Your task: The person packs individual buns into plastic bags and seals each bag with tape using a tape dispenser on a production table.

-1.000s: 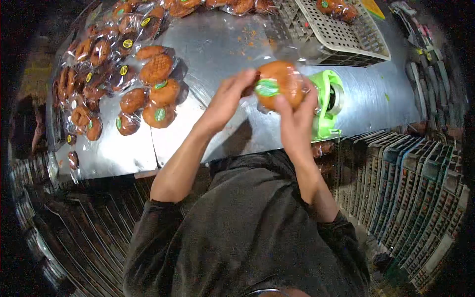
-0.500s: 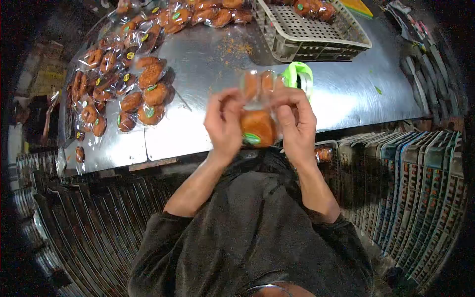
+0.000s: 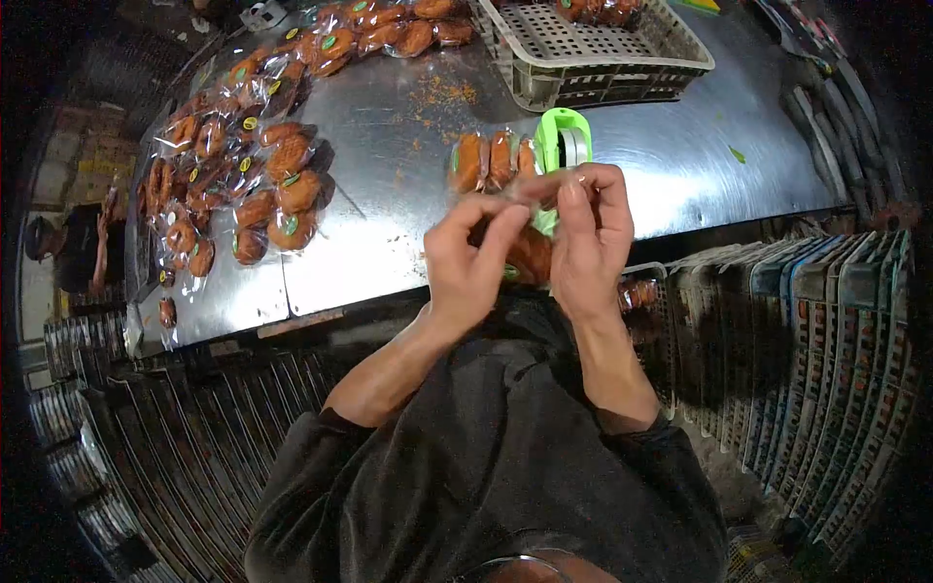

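Between my hands hangs a clear plastic bag with a browned bread roll (image 3: pixel 531 257) in it, partly hidden by my fingers. My left hand (image 3: pixel 466 255) pinches the gathered bag top between thumb and fingers. My right hand (image 3: pixel 591 238), closed with its thumb raised, grips the bag neck from the other side. Just beyond them stands a bright green tape dispenser (image 3: pixel 550 132) with a pale roll in it. Several bagged rolls (image 3: pixel 469 161) lie to its left, side by side on the metal table (image 3: pixel 379 243).
Many bagged pastries (image 3: pixel 293 155) with round stickers cover the table's left and back. A pale plastic crate (image 3: pixel 612 64) holding a few pastries sits at the back. Crumbs (image 3: pixel 442 97) lie before it. Stacked crates (image 3: pixel 812 330) stand below right, dark ridged stacks (image 3: pixel 214 428) below left.
My hands have come closer together at the bag's top and my fingers have closed on it. The roll hangs more hidden behind them. The view has shifted slightly.
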A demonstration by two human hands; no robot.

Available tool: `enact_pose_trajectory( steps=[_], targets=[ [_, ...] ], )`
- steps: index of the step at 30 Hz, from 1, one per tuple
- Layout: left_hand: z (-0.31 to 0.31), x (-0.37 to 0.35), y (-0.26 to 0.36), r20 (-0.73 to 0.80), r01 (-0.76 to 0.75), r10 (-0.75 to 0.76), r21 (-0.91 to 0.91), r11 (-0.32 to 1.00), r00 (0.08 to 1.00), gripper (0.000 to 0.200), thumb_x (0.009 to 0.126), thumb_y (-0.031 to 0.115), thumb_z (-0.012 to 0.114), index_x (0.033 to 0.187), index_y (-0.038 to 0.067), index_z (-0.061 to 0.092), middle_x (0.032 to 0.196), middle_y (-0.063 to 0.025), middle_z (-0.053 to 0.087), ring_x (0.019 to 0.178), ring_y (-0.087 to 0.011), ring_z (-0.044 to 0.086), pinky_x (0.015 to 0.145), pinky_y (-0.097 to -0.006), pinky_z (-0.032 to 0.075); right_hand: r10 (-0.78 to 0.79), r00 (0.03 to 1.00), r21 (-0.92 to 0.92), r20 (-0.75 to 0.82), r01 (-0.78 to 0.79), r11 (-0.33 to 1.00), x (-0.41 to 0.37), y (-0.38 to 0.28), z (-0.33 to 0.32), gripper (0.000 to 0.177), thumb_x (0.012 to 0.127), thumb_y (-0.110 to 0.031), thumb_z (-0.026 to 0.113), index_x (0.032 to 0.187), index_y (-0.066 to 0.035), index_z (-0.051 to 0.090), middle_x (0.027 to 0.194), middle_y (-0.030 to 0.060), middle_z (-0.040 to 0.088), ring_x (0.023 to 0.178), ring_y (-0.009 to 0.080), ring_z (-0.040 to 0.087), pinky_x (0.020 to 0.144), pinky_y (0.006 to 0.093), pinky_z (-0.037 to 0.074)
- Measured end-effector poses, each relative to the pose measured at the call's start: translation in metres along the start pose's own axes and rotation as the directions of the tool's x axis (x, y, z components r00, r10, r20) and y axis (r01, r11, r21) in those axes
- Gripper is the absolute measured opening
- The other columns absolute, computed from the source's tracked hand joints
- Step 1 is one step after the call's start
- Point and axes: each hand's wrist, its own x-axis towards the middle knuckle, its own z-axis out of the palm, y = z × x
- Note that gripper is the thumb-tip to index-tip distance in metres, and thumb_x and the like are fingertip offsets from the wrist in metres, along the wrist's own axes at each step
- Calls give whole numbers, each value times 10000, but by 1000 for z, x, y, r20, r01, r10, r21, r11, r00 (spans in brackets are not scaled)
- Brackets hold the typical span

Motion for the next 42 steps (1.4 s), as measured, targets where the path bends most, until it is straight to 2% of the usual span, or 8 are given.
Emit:
enact_pose_trajectory(
  steps=[5,12,17,29,31,33,37,42],
  targets=[
    [-10,14,-16,-55,253,-352,-593,764,935,199,956,156,599,937,-40,627,808,-50,670,749,-83,620,684,-226,499,-394,866,-654,309,494,572,-10,11,26,472,925,-184,593,1325,35,473,1238,209,589,1110,389,584,953,426,466],
    [-67,30,-31,-122,-385,416,214,898,901,155,942,139,615,905,-9,589,935,-43,627,821,-82,570,751,-239,477,96,963,-589,253,74,804,-28,27,61,272,857,-94,659,1102,-9,578,1072,175,612,957,343,602,763,383,482],
    [-103,40,-40,199,183,-96,-485,855,975,412,916,71,632,1267,7,426,915,-78,617,817,-108,588,780,-242,491,-84,958,-629,275,245,738,-5,28,88,255,792,14,678,1033,-33,607,939,139,619,850,338,613,713,400,493],
    [-129,70,-44,208,477,-432,-284,832,877,458,845,68,709,1246,28,491,922,-85,613,908,-87,543,679,-229,467,-94,883,-781,460,453,429,10,45,90,183,790,25,685,965,-10,642,901,117,602,869,275,596,758,383,489],
    [-139,81,-61,356,-111,77,77,991,931,355,847,66,702,1174,40,565,939,-66,599,910,-89,530,746,-235,452,-171,826,-770,537,563,301,14,53,86,176,808,-5,679,970,2,609,941,118,572,921,275,574,815,393,478],
    [-138,85,-54,372,-483,343,404,777,863,92,855,92,701,910,51,641,951,-42,588,921,-106,520,821,-258,425,-171,890,-770,423,453,449,25,61,86,179,773,23,669,929,-14,592,934,121,579,887,292,566,788,383,473],
    [-96,57,-67,12,137,-140,-308,942,990,223,855,16,670,805,72,460,861,-30,547,806,-108,483,741,-241,412,107,987,-362,-120,-144,921,13,70,110,95,863,-1,621,919,-36,552,1002,70,597,943,191,564,842,323,450],
    [-81,53,-60,-154,55,-170,-563,825,973,312,851,-73,601,871,102,343,778,-10,455,696,-60,401,604,-204,361,-15,954,-506,-298,-145,850,8,32,74,173,921,-115,599,1055,-14,558,1039,96,596,994,186,551,894,323,435]
  ],
)
